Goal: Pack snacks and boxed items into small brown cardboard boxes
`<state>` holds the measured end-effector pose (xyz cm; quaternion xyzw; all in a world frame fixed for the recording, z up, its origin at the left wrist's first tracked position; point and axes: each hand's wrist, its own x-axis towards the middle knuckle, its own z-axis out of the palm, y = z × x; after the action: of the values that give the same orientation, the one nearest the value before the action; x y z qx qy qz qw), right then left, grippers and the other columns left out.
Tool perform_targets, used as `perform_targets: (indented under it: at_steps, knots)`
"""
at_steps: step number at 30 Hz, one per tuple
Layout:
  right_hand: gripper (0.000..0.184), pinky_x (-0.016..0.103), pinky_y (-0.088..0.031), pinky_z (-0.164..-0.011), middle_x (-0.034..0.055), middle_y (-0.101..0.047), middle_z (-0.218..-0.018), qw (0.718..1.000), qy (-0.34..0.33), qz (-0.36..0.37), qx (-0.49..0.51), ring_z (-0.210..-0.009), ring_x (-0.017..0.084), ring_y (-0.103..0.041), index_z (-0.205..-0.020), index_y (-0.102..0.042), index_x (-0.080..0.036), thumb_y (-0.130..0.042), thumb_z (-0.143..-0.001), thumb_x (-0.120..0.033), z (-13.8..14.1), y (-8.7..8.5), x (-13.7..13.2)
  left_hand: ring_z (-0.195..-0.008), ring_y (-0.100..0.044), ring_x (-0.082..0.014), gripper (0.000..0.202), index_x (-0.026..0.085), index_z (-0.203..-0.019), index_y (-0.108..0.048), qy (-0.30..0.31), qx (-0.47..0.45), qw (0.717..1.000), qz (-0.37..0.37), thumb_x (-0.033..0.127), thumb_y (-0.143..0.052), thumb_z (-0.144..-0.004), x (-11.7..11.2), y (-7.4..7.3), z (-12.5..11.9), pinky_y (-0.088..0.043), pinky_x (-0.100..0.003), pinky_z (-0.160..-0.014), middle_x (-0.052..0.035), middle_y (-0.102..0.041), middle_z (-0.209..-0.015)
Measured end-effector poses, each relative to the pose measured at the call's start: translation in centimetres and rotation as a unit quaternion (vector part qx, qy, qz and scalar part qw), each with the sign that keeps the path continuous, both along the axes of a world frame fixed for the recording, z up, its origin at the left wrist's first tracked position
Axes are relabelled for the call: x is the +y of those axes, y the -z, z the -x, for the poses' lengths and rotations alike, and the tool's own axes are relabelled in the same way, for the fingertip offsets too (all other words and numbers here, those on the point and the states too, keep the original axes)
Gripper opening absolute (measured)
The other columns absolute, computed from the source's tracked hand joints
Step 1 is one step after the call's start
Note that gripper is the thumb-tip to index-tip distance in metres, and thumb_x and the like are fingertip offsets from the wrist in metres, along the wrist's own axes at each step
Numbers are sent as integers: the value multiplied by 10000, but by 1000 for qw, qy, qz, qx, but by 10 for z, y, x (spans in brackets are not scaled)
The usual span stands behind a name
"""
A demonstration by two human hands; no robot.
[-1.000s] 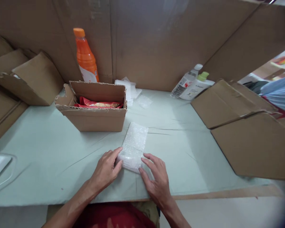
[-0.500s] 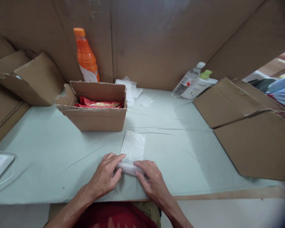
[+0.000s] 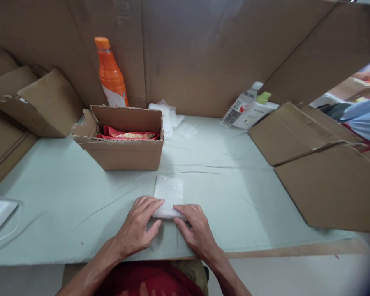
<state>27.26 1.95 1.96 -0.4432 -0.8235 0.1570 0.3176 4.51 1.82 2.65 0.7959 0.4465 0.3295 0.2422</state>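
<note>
A strip of clear bubble wrap [image 3: 169, 190] lies near the table's front edge, its near end folded into a flat bundle. Whatever may be inside the folds cannot be made out. My left hand [image 3: 142, 223] grips the bundle's left end, fingers on top and thumb at the near side. At the right end, my right hand [image 3: 195, 225] holds it the same way, with the fingers above and the thumb low in front. The unfolded part stretches away from me, flat on the table.
An open cardboard box [image 3: 129, 156] with red packets [image 3: 126, 134] stands beyond my left hand. Behind it is an orange bottle [image 3: 111, 76]. White sheets [image 3: 165, 115], a clear bottle [image 3: 240, 106] and a white pump bottle [image 3: 253, 114] sit at the back. Cartons [image 3: 329, 185] flank the right side.
The near end of the bubble wrap has been folded over away from me and lies flatter. Less of the strip stretches out. Both hands keep almost the same place.
</note>
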Motion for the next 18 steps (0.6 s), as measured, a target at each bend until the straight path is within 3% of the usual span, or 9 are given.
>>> perform_targets:
  at_steps: [2, 5, 9, 12, 15, 18]
  knots:
    - [250, 359, -531, -814, 62, -753, -1037, 1000, -6, 15, 15, -915, 200, -691, -1210, -614, -225, -577, -964, -193, -3, -4, -2, -1009, -623, -234, 465, 196, -1351, -545, -11, -2, 1000, 27, 147, -531, -889, -1, -1, 1, -518, -408, -905, -95, -696, -1102]
    - [282, 396, -513, -878, 110, -697, -1212, 999, 35, -28, -1, -1079, 237, -656, -1232, -602, -217, -574, -954, -179, -6, -9, -8, -888, -629, -227, 434, 181, -1342, -559, -56, 15, 997, 49, 185, -514, -910, 3, 4, -1, -535, -399, -825, -83, -703, -990]
    - [325, 453, -483, -913, 132, -644, -1302, 996, 34, -55, -67, -1157, 286, -600, -1236, -611, -216, -620, -912, -197, 0, -8, -9, -982, -627, -265, 370, 171, -1276, -605, -96, 26, 995, 22, 217, -510, -921, 12, 13, -8, -525, -454, -882, -112, -697, -1076]
    - [318, 453, -490, -885, 118, -687, -1244, 995, 15, -48, -86, -1104, 286, -620, -1220, -630, -224, -616, -905, -178, 7, -1, -2, -1081, -620, -270, 398, 193, -1309, -577, -132, -22, 989, 57, 277, -550, -920, 12, 15, -9, -516, -470, -945, -122, -665, -1192]
    - [239, 387, -522, -832, 85, -745, -1062, 997, 63, -32, 9, -960, 237, -671, -1165, -643, -218, -585, -939, -171, 10, 5, 6, -1077, -646, -256, 537, 186, -1397, -480, -195, -140, 957, 160, 369, -589, -904, 6, 12, -4, -544, -457, -931, -145, -633, -1260]
    - [179, 312, -552, -770, 65, -750, -983, 985, 113, 65, 116, -867, 204, -694, -1116, -655, -209, -589, -953, -240, 11, 3, 7, -1128, -665, -260, 617, 160, -1431, -409, -209, -280, 897, 272, 391, -594, -890, -2, 7, -2, -552, -450, -959, -181, -615, -1316]
